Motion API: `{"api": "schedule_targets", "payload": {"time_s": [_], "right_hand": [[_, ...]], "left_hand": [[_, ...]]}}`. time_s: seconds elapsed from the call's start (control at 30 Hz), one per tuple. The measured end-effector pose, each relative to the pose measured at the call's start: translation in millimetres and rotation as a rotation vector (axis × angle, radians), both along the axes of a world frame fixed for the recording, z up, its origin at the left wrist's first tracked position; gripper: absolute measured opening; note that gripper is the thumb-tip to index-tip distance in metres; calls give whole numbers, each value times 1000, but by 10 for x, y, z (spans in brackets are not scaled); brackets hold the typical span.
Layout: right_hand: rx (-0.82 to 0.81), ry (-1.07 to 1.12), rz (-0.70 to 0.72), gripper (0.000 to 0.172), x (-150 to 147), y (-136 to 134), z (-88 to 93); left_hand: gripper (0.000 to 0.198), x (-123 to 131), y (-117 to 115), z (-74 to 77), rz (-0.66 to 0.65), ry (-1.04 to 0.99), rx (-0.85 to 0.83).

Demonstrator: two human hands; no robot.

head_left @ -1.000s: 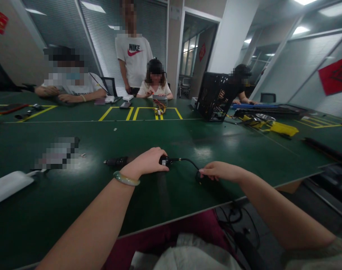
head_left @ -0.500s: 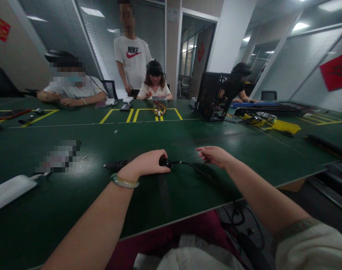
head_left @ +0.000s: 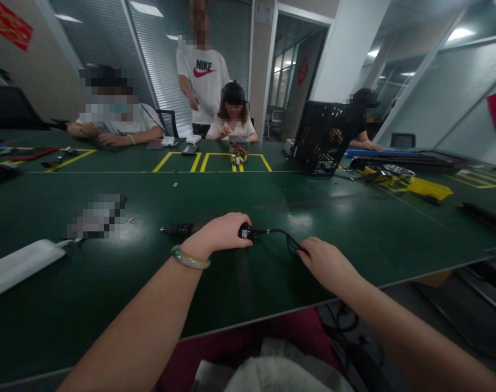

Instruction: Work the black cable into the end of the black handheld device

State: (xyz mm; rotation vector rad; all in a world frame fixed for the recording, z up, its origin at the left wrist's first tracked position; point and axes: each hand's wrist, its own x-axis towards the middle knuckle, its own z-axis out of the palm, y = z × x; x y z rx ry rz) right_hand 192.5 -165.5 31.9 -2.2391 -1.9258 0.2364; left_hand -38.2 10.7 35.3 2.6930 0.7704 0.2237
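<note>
Green table (head_left: 121,294), hands (head_left: 227,231) gripping black tool (head_left: 178,230) and its cable (head_left: 277,231), white block (head_left: 25,267) left, black case (head_left: 319,136) beyond

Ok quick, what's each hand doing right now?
Left hand: closed around the black electric screwdriver.
Right hand: closed, pinching its looped black cord.

Left hand (head_left: 228,231) around a black tool (head_left: 177,230), right hand (head_left: 327,262) on its cable (head_left: 287,237).

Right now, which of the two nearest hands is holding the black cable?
The right hand, which wears no bangle, holds the black cable; the left hand, marked by a green bangle, grips the black tool instead.
</note>
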Motion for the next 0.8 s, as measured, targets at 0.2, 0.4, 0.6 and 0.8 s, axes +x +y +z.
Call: {"api": "schedule_targets", "payload": {"time_s": [0.2,0.4,0.6,0.8], "right_hand": [[-225,1049,-138,39,342,253,42],[-82,585,-111,36,471,426,-193],[7,246,-62,31,419,419,-249],[332,-79,216,25,268,460,-268]], "left_hand": [[39,15,3,-26,-4,-22,40],[36,25,44,-75,-14,-94,86],[37,34,56,-103,27,-99,109],[38,39,61,-143,38,-110,155]]}}
